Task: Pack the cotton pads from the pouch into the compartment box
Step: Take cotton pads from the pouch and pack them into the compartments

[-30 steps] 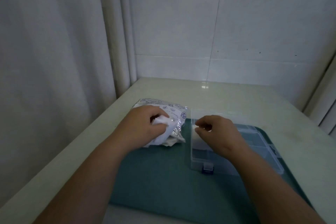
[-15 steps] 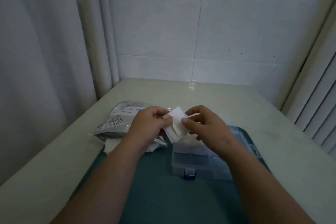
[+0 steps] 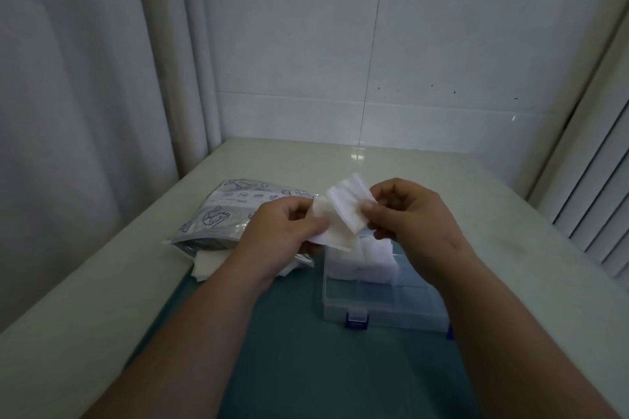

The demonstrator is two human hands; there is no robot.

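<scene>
My left hand (image 3: 284,231) and my right hand (image 3: 413,218) hold a small stack of white cotton pads (image 3: 343,214) between them, lifted above the table. My right hand pinches the top pad by its right edge and my left hand grips the lower pads. The clear compartment box (image 3: 381,309) lies open on the teal mat under my right hand, with white pads (image 3: 372,258) in its far compartments. The printed silver pouch (image 3: 238,211) lies on its side to the left, loose white pads (image 3: 207,264) spilling from its mouth.
A teal mat (image 3: 289,333) covers the near part of the pale table (image 3: 510,231). A curtain (image 3: 85,95) hangs at the left, a tiled wall stands behind, and slatted blinds (image 3: 599,201) are at the right.
My left hand pulled pads out of the pouch and lifted them. My right hand left the box and rose to pinch them. The pads are now spread slightly apart between both hands.
</scene>
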